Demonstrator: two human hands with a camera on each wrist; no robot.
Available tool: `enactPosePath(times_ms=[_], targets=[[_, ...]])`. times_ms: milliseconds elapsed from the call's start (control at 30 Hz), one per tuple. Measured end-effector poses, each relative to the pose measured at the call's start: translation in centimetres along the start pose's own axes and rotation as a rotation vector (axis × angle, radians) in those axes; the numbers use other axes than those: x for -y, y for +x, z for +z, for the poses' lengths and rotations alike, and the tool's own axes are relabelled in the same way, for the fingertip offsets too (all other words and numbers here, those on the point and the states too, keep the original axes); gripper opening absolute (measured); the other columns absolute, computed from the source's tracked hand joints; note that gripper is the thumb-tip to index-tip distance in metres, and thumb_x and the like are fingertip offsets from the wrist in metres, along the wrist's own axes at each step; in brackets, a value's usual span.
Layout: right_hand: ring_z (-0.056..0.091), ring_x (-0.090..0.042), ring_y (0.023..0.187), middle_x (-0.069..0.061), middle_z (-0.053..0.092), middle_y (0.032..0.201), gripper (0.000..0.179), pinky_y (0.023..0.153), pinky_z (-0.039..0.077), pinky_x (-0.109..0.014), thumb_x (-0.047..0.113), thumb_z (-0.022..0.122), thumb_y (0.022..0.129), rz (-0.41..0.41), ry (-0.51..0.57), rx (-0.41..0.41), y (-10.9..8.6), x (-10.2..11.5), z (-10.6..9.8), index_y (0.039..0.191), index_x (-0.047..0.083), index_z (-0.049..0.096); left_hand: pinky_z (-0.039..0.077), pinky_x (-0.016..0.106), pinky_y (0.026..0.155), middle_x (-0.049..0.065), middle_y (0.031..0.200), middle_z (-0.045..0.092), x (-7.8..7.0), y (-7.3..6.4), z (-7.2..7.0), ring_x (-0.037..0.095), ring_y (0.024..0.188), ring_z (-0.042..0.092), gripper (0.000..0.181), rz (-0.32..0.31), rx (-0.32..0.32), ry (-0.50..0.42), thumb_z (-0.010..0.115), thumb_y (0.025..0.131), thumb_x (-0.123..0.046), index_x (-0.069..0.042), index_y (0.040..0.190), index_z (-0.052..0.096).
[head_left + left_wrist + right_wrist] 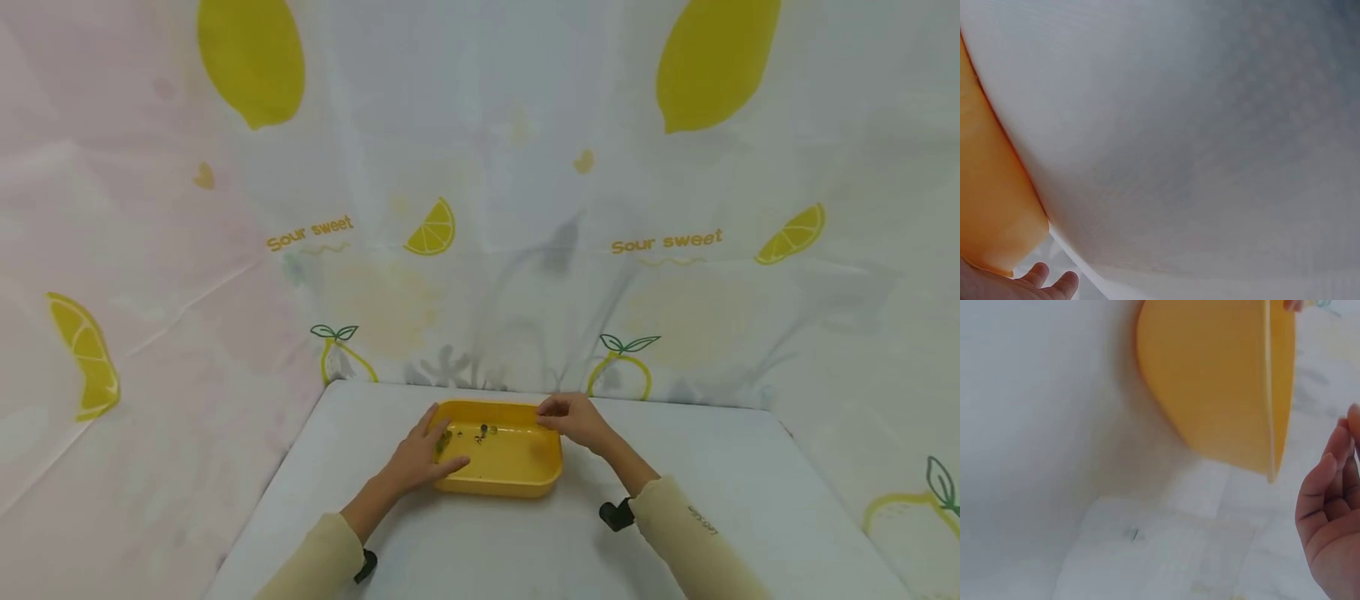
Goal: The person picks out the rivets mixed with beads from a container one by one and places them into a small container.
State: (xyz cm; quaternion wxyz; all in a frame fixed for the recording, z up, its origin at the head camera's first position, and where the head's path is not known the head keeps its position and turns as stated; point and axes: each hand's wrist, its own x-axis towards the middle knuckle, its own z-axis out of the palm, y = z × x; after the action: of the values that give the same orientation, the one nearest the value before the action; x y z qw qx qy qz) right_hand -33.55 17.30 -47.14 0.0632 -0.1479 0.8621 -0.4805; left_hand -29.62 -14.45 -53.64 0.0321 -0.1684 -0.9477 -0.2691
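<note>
Left hand (415, 462) spread on tray (504, 467); right hand (577, 419) bunched, hold unclear; bits (483, 429) inside: head view only.

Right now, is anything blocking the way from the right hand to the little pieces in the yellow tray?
Nothing visible. The right hand is above the far right corner of the yellow tray, with only bare floor before the little pieces.

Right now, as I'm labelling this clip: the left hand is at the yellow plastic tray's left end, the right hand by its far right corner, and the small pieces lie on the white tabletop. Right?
No: the head view shows the small pieces inside the yellow plastic tray, not on the white tabletop. The left hand and right hand are as stated.
</note>
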Motion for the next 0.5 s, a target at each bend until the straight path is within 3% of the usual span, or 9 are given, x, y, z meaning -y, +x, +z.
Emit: enactPosePath(times_ms=[233, 500], targets=[[0.063, -0.027, 0.080, -0.005, 0.071, 0.091, 0.018, 0.067, 0.052, -0.031, 0.015, 0.073, 0.090, 0.025, -0.024, -0.021, -1.1, -1.4, -2.0, 0.103, 0.003, 0.071, 0.037, 0.062, 0.107, 0.014, 0.166, 0.015, -0.1, 0.1, -0.3, 0.043, 0.144, 0.033, 0.088, -0.023, 0.007, 0.015, 0.062, 0.086, -0.064, -0.011, 0.152, 0.040], [0.060, -0.021, 0.077, -0.006, 0.071, 0.089, 0.024, 0.065, 0.050, -0.027, 0.015, 0.071, 0.091, 0.089, -0.057, -0.061, -2.6, -2.7, -3.7, 0.107, -0.003, 0.069, 0.038, 0.064, 0.106, 0.014, 0.166, 0.015, -0.1, 0.1, 0.0, 0.045, 0.142, 0.034, 0.088, -0.016, 0.016, 0.006, 0.062, 0.085, -0.064, -0.009, 0.151, 0.040]])
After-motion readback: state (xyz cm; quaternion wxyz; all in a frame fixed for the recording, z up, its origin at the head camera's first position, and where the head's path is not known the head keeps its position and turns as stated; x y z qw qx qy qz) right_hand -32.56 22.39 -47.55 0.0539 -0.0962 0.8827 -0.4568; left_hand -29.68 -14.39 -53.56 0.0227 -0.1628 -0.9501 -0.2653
